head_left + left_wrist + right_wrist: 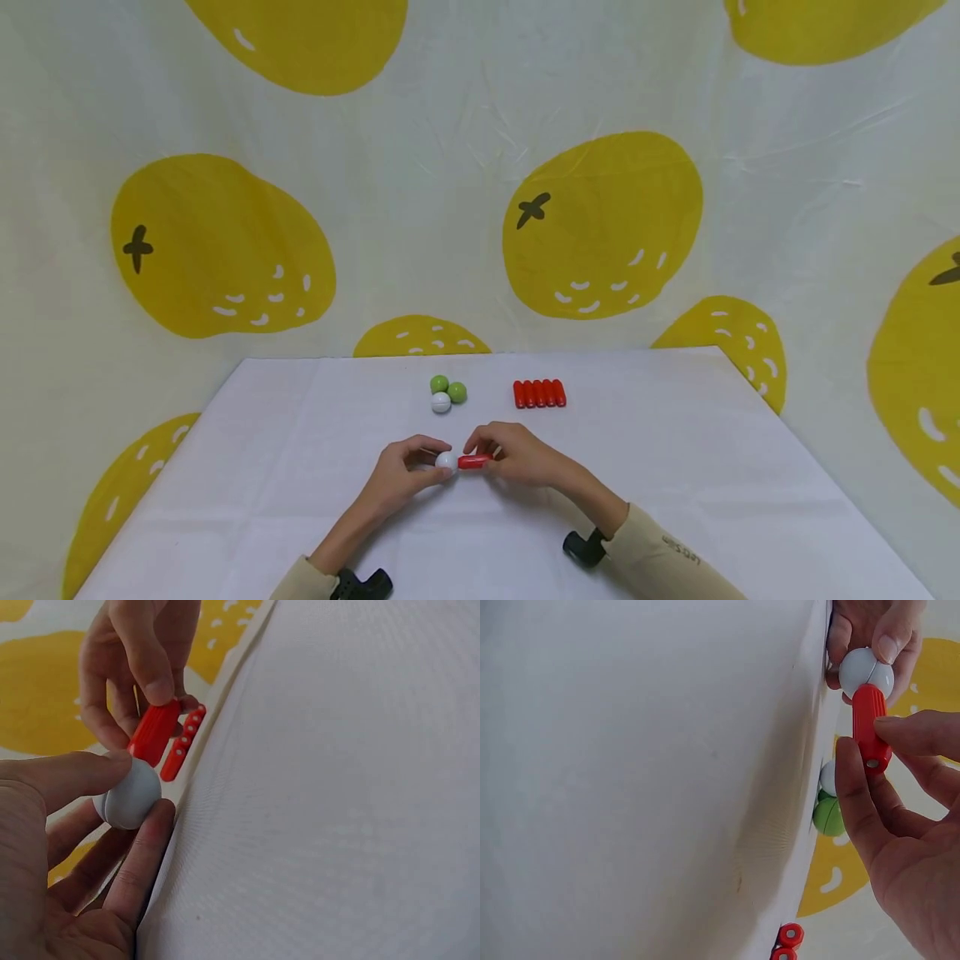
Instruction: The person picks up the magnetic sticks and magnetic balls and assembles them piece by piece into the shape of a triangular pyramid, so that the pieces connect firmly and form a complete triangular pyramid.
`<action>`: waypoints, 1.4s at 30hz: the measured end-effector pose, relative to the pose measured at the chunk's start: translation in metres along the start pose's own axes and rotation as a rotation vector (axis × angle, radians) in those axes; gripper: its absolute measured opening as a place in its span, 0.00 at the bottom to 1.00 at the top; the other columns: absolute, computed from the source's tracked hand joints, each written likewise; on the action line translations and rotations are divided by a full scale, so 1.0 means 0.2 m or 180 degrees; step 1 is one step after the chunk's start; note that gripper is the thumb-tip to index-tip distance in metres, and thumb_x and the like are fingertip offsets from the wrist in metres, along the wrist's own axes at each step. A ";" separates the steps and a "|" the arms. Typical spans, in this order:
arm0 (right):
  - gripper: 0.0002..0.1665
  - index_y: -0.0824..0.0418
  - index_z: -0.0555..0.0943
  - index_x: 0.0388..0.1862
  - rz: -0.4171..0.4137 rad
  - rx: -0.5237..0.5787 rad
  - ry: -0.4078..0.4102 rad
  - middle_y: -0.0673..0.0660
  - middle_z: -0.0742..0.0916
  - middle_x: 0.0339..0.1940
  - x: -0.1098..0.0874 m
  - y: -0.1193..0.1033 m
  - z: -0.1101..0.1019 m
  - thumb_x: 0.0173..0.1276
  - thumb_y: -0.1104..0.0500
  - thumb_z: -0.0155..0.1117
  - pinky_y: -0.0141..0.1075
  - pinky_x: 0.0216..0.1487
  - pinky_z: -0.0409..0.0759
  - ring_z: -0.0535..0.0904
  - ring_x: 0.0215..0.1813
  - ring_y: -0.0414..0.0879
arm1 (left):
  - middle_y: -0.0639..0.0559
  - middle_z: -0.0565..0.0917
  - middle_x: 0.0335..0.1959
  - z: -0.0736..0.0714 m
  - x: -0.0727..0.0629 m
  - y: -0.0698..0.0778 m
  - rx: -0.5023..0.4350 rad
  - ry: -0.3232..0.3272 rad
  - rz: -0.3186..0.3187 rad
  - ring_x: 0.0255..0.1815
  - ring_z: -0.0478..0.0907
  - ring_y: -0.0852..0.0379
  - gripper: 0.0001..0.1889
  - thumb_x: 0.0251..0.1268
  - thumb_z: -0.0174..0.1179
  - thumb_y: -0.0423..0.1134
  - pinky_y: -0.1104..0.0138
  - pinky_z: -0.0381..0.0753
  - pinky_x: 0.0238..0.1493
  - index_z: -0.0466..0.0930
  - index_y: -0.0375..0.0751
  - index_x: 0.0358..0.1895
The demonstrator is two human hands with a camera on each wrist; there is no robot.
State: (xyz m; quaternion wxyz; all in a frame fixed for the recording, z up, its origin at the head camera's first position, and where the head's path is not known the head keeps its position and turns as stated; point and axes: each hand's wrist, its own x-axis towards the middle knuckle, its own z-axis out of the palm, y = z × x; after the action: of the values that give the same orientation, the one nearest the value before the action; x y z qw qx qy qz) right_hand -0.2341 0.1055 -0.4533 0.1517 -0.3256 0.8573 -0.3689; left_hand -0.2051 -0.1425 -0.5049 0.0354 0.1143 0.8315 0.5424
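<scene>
My left hand (405, 471) pinches a glossy white ball (132, 795) between thumb and fingers; a seam line runs round the ball. Opposite it, my right hand (517, 454) holds a short red ribbed rod (870, 727) between thumb and fingertips. The rod's inner end meets the ball's side, and its outer end shows a small silvery disc in the right wrist view. Both pieces are held over the front middle of the white-covered table. In the left wrist view, the fingers of the right hand come down from above onto the rod.
Farther back stand two green balls (457, 392) and another white ball (441, 402) in a cluster. To their right, several red rods (539, 393) lie side by side in a row. Behind the table (300, 400) hangs a pale cloth (420, 208) with yellow fruit shapes.
</scene>
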 end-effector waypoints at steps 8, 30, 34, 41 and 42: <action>0.17 0.56 0.83 0.55 0.0022 0.0053 -0.0009 0.51 0.87 0.47 0.00 0.00 0.00 0.69 0.67 0.66 0.29 0.53 0.82 0.81 0.50 0.44 | 0.54 0.89 0.48 0.00 0.00 0.00 0.0054 -0.0030 0.0047 0.49 0.84 0.57 0.16 0.59 0.75 0.43 0.72 0.82 0.50 0.88 0.49 0.50; 0.17 0.55 0.83 0.55 0.0045 0.0028 0.0018 0.53 0.88 0.49 -0.02 0.01 -0.02 0.70 0.67 0.66 0.37 0.55 0.86 0.83 0.52 0.47 | 0.54 0.89 0.51 0.00 -0.01 0.00 -0.0103 -0.0039 0.0041 0.51 0.82 0.56 0.17 0.60 0.75 0.40 0.75 0.83 0.48 0.89 0.50 0.52; 0.17 0.56 0.83 0.56 0.0058 0.0051 0.0014 0.54 0.88 0.50 -0.02 0.02 -0.03 0.69 0.66 0.68 0.37 0.54 0.86 0.83 0.52 0.47 | 0.54 0.89 0.51 0.00 -0.01 0.00 -0.0076 -0.0059 0.0029 0.51 0.82 0.56 0.17 0.60 0.75 0.41 0.76 0.83 0.48 0.89 0.50 0.52; 0.15 0.60 0.83 0.55 0.0097 0.0143 0.0083 0.58 0.88 0.49 -0.02 0.03 -0.06 0.70 0.65 0.66 0.37 0.51 0.86 0.84 0.51 0.47 | 0.54 0.89 0.50 0.00 -0.01 -0.01 0.0051 -0.0046 0.0118 0.48 0.82 0.61 0.16 0.60 0.75 0.42 0.75 0.84 0.47 0.89 0.50 0.52; 0.15 0.61 0.83 0.55 0.0115 0.0138 0.0110 0.58 0.88 0.49 -0.01 0.03 -0.07 0.70 0.65 0.66 0.37 0.51 0.86 0.83 0.51 0.47 | 0.54 0.89 0.50 0.00 -0.01 -0.01 0.0076 -0.0040 0.0131 0.47 0.82 0.61 0.16 0.60 0.75 0.42 0.75 0.84 0.46 0.89 0.50 0.52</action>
State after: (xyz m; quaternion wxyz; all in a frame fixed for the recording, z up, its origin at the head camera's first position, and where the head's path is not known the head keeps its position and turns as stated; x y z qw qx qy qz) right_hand -0.2422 0.1177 -0.4474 0.1505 -0.3003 0.8573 -0.3901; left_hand -0.2045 -0.1439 -0.5075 0.0281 0.1352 0.8352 0.5324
